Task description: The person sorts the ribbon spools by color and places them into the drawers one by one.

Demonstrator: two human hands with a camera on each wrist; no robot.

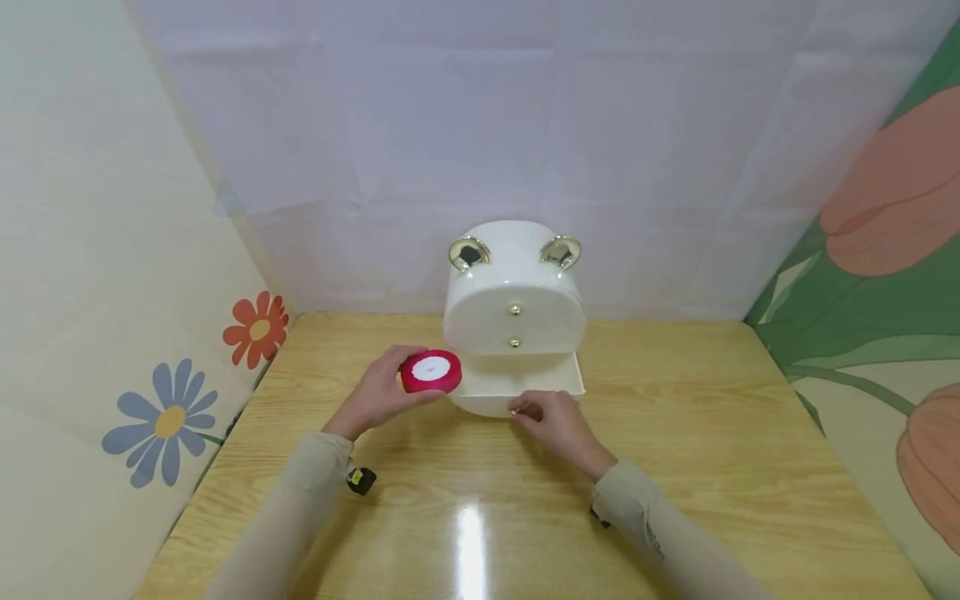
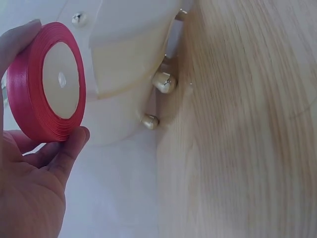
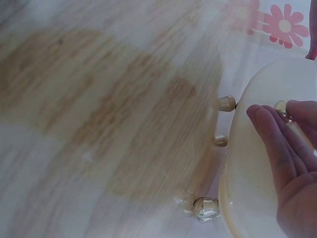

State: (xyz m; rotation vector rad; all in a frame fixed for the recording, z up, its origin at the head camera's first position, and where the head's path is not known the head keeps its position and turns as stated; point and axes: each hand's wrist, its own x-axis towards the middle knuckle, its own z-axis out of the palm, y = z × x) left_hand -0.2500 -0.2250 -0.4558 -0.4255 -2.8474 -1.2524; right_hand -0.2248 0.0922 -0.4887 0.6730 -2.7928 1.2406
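Note:
A roll of pink-red ribbon [image 1: 409, 379] on a white core is held by my left hand [image 1: 373, 393], thumb and fingers around its rim, at the left end of a pulled-out drawer [image 1: 525, 377]. The drawer belongs to a rounded white storage box [image 1: 513, 271] with gold-rimmed ears on top and two gold knobs on its upper front. My right hand [image 1: 557, 423] pinches the gold knob [image 3: 281, 106] on the front of the lower drawer. In the left wrist view the ribbon roll [image 2: 24, 94] overlaps the box.
The box stands on small gold feet [image 2: 150, 121] on a wooden table [image 1: 675, 417]. Behind it hangs a pale cloth [image 1: 450, 125]. Flower-patterned panels [image 1: 90, 292] flank the table at left and right. A small black device [image 1: 362, 480] sits at the left cuff.

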